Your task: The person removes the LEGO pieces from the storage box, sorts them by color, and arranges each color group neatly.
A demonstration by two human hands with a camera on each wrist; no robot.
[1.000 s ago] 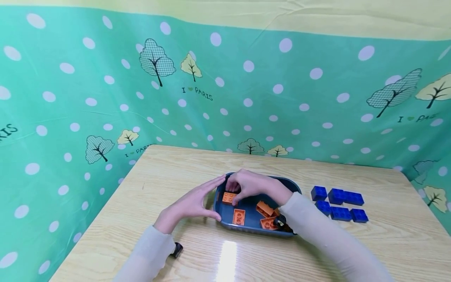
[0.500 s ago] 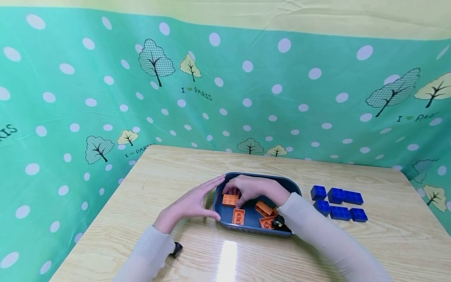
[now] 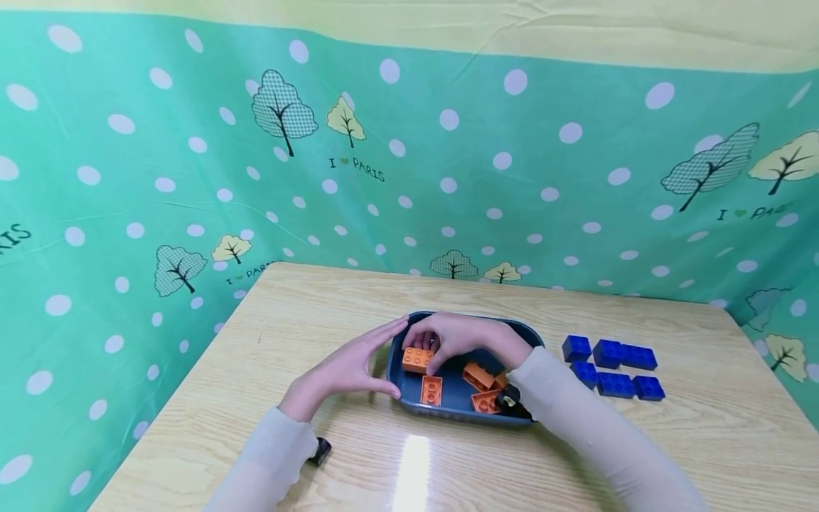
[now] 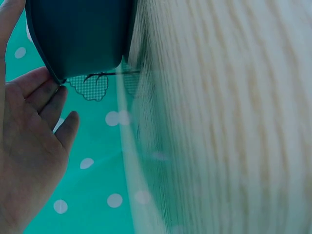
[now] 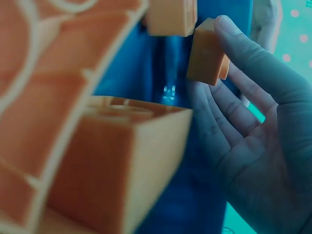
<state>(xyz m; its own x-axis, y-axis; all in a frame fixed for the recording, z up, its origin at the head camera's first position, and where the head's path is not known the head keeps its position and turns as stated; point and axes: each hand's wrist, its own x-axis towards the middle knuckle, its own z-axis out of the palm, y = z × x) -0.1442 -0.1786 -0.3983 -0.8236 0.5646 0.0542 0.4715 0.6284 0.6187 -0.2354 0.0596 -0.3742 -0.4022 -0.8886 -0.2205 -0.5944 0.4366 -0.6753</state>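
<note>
A dark blue, rounded plastic bin (image 3: 454, 387) sits on the table with several orange toy building bricks in it. My right hand (image 3: 457, 336) reaches into its left part and pinches an orange brick (image 3: 416, 360), studs facing up. In the right wrist view the thumb lies on one side of that brick (image 5: 204, 56), fingers on the other. My left hand (image 3: 345, 368) spans the bin's left end, thumb near the front rim and fairly straight fingertips at the back rim. Close in front of the held brick lies another orange brick (image 3: 431, 391), hollow side up.
More orange bricks (image 3: 481, 377) lie at the bin's right end, partly hidden by the right wrist and its camera (image 3: 509, 396). Right of the bin, several blue bricks (image 3: 616, 385) lie in two rows on the wooden table (image 3: 320, 299). A green patterned cloth (image 3: 384, 213) hangs behind.
My right thumb has shifted from over the front of the orange brick to its right end. The brick has moved only slightly. My left hand stays at the bin's left end.
</note>
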